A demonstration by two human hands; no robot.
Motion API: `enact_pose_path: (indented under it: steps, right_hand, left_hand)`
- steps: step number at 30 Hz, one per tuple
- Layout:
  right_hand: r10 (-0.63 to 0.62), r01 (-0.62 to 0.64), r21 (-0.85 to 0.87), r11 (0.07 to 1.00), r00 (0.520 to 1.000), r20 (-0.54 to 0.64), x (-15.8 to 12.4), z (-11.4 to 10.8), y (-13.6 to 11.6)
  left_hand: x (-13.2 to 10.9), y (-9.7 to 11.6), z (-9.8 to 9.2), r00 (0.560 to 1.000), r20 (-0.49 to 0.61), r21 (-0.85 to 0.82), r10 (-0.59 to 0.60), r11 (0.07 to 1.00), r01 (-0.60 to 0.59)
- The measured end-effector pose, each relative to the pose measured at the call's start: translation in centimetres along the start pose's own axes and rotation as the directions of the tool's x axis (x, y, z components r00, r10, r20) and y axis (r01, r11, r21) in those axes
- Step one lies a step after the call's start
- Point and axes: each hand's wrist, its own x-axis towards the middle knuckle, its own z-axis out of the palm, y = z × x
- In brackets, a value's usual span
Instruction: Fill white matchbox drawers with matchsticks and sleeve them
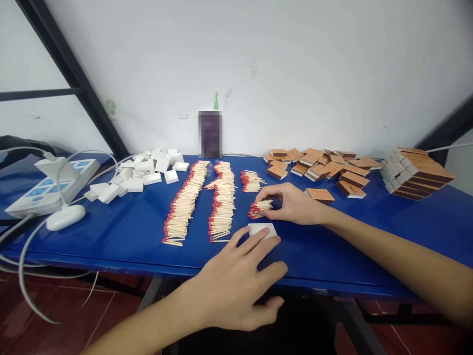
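Note:
My right hand (293, 203) rests on the blue table (121, 231) and pinches a small bundle of red-tipped matches (258, 208). My left hand (240, 286) lies near the table's front edge, fingers spread, fingertips touching a small white inner matchbox tray (262, 230). Two long rows of matches (221, 202) lie just left of the hands, and a smaller heap of matches (250, 181) sits behind the bundle.
Several white trays (142, 172) are piled at the back left. Brown matchbox sleeves (321, 170) lie scattered at the back right, with a stack of filled boxes (416, 172) further right. A power strip (51, 185), a white adapter (66, 217) and cables occupy the left end.

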Motion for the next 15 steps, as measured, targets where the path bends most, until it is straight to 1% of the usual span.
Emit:
enact_pose_path:
  steps: [3,5,7,11,13,15]
  right_hand:
    - [0.015,-0.015,0.03,0.999,1.0,0.0,-0.1,-0.2,-0.4]
    - [0.04,-0.04,0.054,0.998,0.999,-0.007,-0.2,-0.3,-0.9]
    - [0.064,-0.063,0.073,0.995,0.998,-0.013,-0.4,-0.3,-1.6]
    - [0.079,-0.08,0.077,0.994,0.997,0.025,-0.9,0.1,-3.1]
    - [0.093,-0.096,0.059,0.994,0.994,0.06,-1.1,0.5,-3.6]
    - [0.108,-0.111,0.027,0.994,0.991,0.078,-1.3,0.9,-3.9]
  left_hand:
    - [0.0,0.0,-0.1,0.998,-0.055,-0.008,0.039,0.999,-0.039]
    - [0.0,0.0,-0.2,0.988,-0.109,-0.025,0.104,0.994,-0.108]
    - [0.1,0.0,-0.1,0.975,-0.139,-0.043,0.175,0.982,-0.183]
    - [0.0,-0.2,0.1,0.95,-0.169,-0.068,0.262,0.959,-0.276]
    - [-0.2,-0.2,0.2,0.946,-0.171,-0.082,0.274,0.953,-0.291]
    - [-0.3,-0.2,0.3,0.952,-0.14,-0.098,0.273,0.953,-0.288]
